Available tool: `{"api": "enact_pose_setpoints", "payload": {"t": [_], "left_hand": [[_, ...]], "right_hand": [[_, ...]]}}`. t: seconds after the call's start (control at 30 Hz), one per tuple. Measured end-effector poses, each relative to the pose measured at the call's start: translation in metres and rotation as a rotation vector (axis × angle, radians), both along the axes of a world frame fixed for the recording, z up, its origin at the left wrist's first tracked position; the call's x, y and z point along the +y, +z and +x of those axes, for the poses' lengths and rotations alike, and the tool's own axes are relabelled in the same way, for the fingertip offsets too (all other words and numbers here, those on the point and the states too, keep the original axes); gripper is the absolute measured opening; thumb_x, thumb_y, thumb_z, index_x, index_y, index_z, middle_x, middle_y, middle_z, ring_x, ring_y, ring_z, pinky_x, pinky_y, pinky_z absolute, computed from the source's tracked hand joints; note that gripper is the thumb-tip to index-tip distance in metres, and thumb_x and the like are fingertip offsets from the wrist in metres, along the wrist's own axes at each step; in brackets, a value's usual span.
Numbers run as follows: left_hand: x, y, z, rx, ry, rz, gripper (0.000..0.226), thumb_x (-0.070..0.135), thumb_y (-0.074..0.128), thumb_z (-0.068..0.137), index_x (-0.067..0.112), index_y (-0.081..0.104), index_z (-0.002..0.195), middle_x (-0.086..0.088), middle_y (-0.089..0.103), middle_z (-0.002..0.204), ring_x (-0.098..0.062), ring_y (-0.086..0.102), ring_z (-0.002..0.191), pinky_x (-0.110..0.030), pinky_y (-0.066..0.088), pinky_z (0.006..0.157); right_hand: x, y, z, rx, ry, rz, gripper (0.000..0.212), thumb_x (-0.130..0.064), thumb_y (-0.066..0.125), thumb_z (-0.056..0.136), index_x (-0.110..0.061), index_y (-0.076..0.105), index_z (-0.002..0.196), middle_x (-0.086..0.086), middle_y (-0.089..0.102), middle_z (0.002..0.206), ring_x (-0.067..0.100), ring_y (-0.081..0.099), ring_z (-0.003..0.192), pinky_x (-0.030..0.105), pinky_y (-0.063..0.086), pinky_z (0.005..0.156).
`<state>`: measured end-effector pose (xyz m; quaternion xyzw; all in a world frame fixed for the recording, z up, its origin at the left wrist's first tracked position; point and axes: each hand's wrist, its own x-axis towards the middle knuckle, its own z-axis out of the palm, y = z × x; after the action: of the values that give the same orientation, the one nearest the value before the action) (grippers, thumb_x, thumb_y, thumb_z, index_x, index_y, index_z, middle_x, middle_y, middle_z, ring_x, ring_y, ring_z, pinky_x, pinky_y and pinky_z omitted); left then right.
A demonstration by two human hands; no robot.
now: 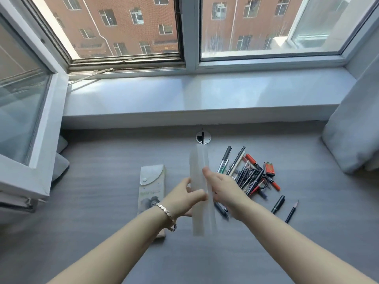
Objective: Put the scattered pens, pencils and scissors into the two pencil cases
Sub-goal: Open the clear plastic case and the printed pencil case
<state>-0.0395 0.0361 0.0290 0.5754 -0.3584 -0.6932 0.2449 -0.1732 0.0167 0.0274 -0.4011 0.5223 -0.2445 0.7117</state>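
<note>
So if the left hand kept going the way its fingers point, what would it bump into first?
The left hand points right, and its fingers already touch the see-through pencil case held between both hands. Beyond that comes the right hand, though depth is hard to judge.

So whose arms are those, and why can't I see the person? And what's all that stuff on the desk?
The camera sits on the person's head and looks down, so you see only their arms, just as they see them. There is no robot here, only two bare hands.

The left hand, with a bracelet on its wrist, and the right hand are both gripping a see-through pencil case, lifted above the grey desk. It looks blurry.

A second pencil case lies flat on the desk to the left, snapped shut.

On the right is a pile of pens with scissors in it, and a pencil lies apart. They all belong in the cases.

Behind is a window.
</note>
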Motion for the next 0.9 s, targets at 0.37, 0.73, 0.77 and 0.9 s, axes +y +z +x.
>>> {"api": "enact_pose_setpoints", "payload": {"t": [0.37, 0.73, 0.77, 0.9], "left_hand": [[-0.001, 0.007, 0.039, -0.767, -0.49, -0.935, 0.078, 0.013, 0.059, 0.052, 0.02, 0.036, 0.126, 0.002, 0.039, 0.119, -0.017, 0.045, 0.106, -0.027, 0.042, 0.093], [-0.016, -0.008, 0.034, -0.968, -0.331, -1.318, 0.077, -0.006, 0.048, 0.072, 0.031, 0.026, 0.136, 0.004, 0.029, 0.144, -0.021, 0.02, 0.139, -0.04, 0.019, 0.114], [-0.013, -0.001, 0.028, -0.828, -0.125, -1.038, 0.08, -0.003, 0.052, 0.074, 0.033, 0.02, 0.138, 0.005, 0.025, 0.148, -0.019, 0.018, 0.14, -0.039, 0.019, 0.114], [-0.012, 0.014, -0.001, -0.099, 0.28, -0.032, 0.077, 0.038, 0.069, 0.076, 0.015, 0.03, 0.138, -0.01, 0.05, 0.131, -0.025, 0.057, 0.111, -0.04, 0.048, 0.096]], "right_hand": [[0.002, -0.009, -0.045, -0.647, 0.195, 0.216, 0.076, -0.011, 0.077, 0.055, -0.01, 0.053, 0.127, 0.013, 0.057, 0.125, 0.029, 0.051, 0.123, 0.046, 0.045, 0.101], [0.01, 0.003, -0.019, -0.199, 0.135, 0.173, 0.054, -0.053, 0.053, 0.077, -0.014, 0.057, 0.114, 0.01, 0.066, 0.094, 0.023, 0.067, 0.08, 0.033, 0.058, 0.073], [0.01, -0.001, -0.016, -0.149, 0.09, 0.112, 0.053, -0.053, 0.054, 0.08, -0.015, 0.056, 0.117, 0.008, 0.065, 0.093, 0.021, 0.066, 0.077, 0.031, 0.057, 0.07], [0.016, -0.013, -0.004, 0.059, 0.041, -0.155, 0.042, -0.043, 0.049, 0.089, -0.037, 0.046, 0.131, -0.009, 0.066, 0.106, 0.001, 0.065, 0.084, 0.017, 0.049, 0.077]]}}
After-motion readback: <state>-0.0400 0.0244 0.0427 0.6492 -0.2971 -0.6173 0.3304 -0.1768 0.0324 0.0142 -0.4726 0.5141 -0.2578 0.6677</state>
